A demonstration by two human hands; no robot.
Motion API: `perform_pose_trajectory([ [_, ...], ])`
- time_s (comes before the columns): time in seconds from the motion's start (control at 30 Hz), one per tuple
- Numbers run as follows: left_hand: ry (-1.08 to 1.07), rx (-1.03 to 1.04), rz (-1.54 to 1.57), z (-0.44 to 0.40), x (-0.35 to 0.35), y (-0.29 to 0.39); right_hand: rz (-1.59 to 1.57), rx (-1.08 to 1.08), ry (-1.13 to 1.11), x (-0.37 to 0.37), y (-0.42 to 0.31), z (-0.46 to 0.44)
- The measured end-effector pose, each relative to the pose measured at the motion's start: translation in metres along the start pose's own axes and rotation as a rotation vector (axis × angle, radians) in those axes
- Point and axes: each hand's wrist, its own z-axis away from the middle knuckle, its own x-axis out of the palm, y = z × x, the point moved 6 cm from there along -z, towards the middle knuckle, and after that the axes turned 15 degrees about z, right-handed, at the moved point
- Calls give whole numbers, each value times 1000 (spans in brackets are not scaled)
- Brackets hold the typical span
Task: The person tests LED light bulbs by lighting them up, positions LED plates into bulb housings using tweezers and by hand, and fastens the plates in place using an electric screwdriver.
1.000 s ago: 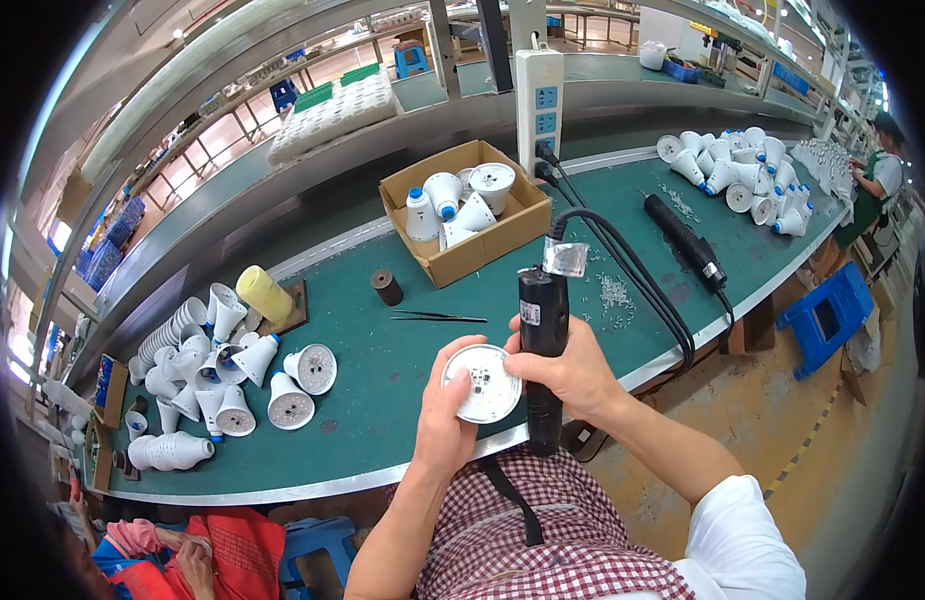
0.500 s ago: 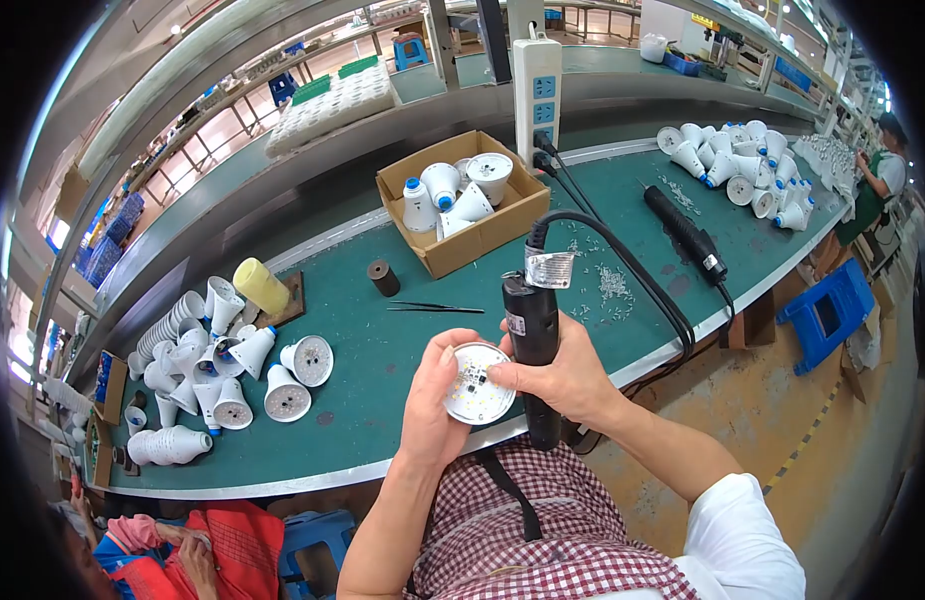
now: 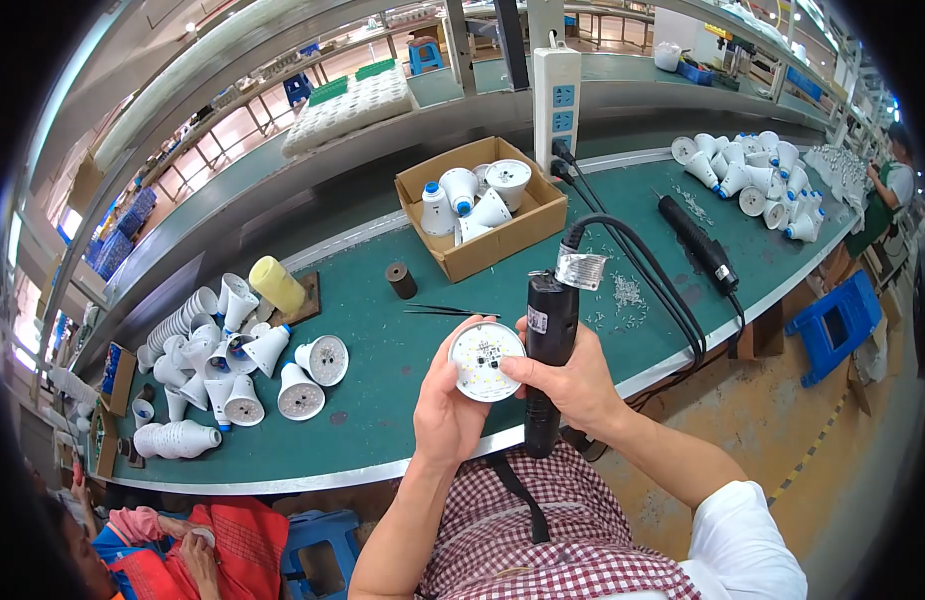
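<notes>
My left hand [image 3: 447,405] is closed round a white LED bulb body, its round board [image 3: 480,375] with small yellow LEDs and dark components facing up. In my right hand [image 3: 574,385] is a black electric screwdriver [image 3: 549,345], held upright with its cable leaving the top. The right thumb touches the face of the LED board. Black tweezers [image 3: 450,311] lie on the green bench just beyond my left hand. Near them stands a dark cylinder [image 3: 400,279].
A cardboard box [image 3: 462,262] holds several bulb bodies. More bulb bodies are piled left [image 3: 197,350] and far right [image 3: 757,175]. A second screwdriver [image 3: 697,243] lies right, near scattered screws [image 3: 627,292]. A yellow cylinder [image 3: 277,286] stands left. Other people sit lower left and far right.
The whole scene has shifted slightly right in view. Both hands still hold the bulb body and the screwdriver, and the board now faces the camera a little more squarely.
</notes>
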Motion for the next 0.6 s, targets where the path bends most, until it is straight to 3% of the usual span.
perform_pose_trajectory([
  [0.33, 194, 98, -240, 1, -3, -3, -7, 33, -23, 3, -6, 7],
  [0.43, 101, 75, -150, 1, -5, -12, 389, -120, 135, -11, -1, 10],
  [0.47, 106, 105, -149, 2, -11, -17, 359, -61, 112, -12, -4, 14],
  [0.5, 130, 163, -400, 6, -10, -16, 131, -1, 92, -4, -8, 19],
  [0.57, 16, 325, -609, 0, -5, -7, 72, -84, 97, -13, 12, 10],
  [0.6, 28, 170, -271, -8, -11, -21, 6, -127, 94, -20, 18, 3],
])
